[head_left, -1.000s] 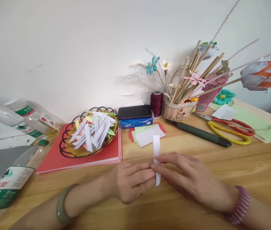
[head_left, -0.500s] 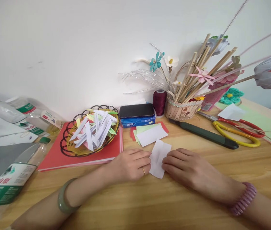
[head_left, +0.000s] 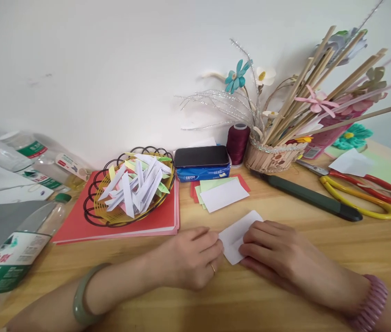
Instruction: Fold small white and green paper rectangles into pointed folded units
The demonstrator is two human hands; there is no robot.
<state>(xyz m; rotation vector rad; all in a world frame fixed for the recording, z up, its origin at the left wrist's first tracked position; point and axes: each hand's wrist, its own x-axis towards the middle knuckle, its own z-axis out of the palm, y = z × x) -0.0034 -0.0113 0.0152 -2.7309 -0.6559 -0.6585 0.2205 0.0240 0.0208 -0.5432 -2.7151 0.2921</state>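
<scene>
Your left hand [head_left: 195,256] and right hand [head_left: 275,253] press a small white paper slip [head_left: 239,233] flat on the wooden table [head_left: 371,258], left fingertips on its 9 o'clock edge, right fingers lying over its 3 o'clock half; neither hand is closed around it, both bear down with fingers loosely bent. The slip lies tilted, one corner pointing to 1 o'clock, its far edge free and uncovered.

At 12 o'clock from the slip, just beyond a narrow strip of bare wood, sits a stack of paper rectangles [head_left: 223,193], white on top of green and red. Behind it a black phone [head_left: 201,157] rests on a blue tissue pack [head_left: 203,173], with a dark red thread spool [head_left: 237,143] beside them.

At 10 o'clock a wire basket [head_left: 95,212] of folded paper pieces stands on a red notebook [head_left: 74,228], whose near edge runs close to your left hand. At 2 o'clock lie a dark green utility knife [head_left: 313,198] and yellow-handled scissors [head_left: 358,203], well apart from your right hand. Open tabletop stretches from 3 to 5 o'clock. Plastic bottles [head_left: 12,258] crowd the 9 o'clock edge.
</scene>
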